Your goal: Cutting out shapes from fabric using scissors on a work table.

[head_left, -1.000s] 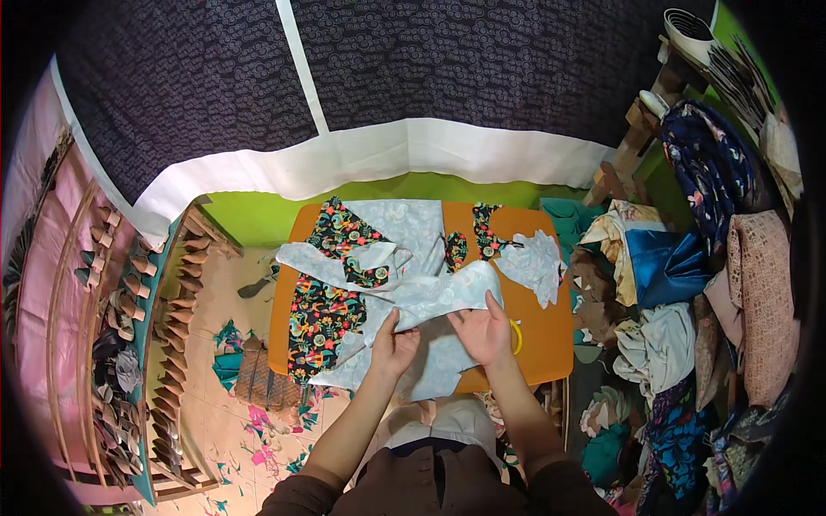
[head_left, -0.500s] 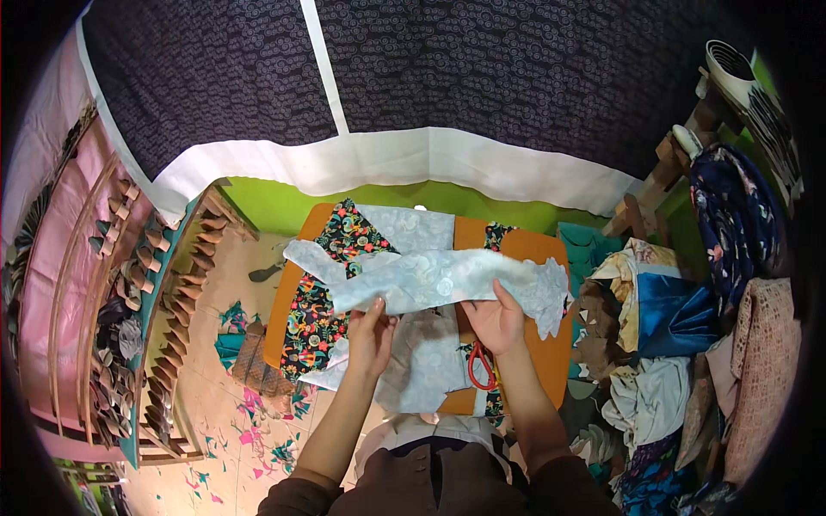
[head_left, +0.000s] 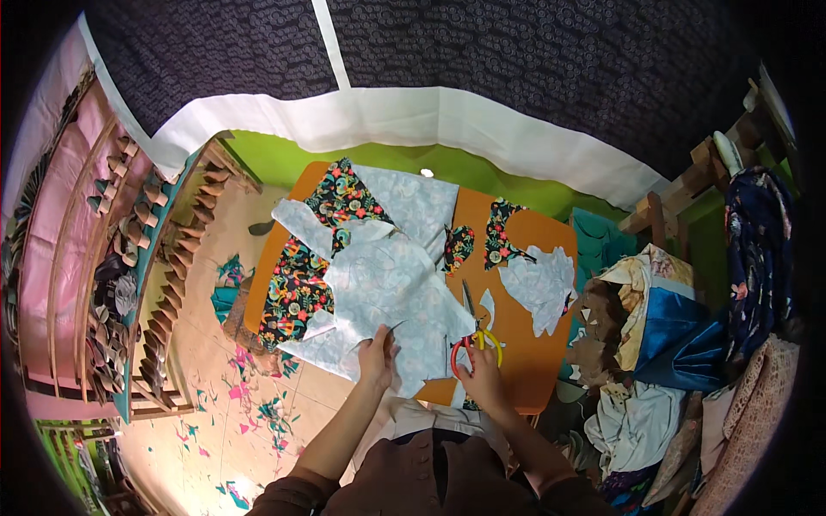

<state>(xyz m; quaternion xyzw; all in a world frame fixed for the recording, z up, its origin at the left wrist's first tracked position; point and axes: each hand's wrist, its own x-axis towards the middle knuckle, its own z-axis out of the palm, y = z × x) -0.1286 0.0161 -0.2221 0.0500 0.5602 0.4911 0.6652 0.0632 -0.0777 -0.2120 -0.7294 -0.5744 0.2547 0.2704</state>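
A large piece of pale grey-blue cloth [head_left: 391, 275] lies spread over the middle of the table, one edge coming down to my hands. At that near edge, the thumb and fingers of my left hand [head_left: 377, 361] are closed on the cloth. My right hand [head_left: 484, 380] is closed round the handles of the scissors [head_left: 468, 301], one red and one yellow. Their metal blades point away from me, beside the cloth's right edge. Black floral cloth [head_left: 297, 292] shows under the pale cloth on the left.
The orange-brown table [head_left: 538, 361] also bears black floral scraps [head_left: 502, 230] and a crumpled pale piece [head_left: 542, 284] at its right. Shelves of shoe-shaped forms [head_left: 176, 284] stand on the left. Bundles of cloth [head_left: 675, 340] are heaped on the right. Coloured scraps [head_left: 267, 421] litter the floor.
The pale cloth that both hands held up is now lowered and lies spread on the table. My right hand has let go of it and taken the scissors. The view has shifted.
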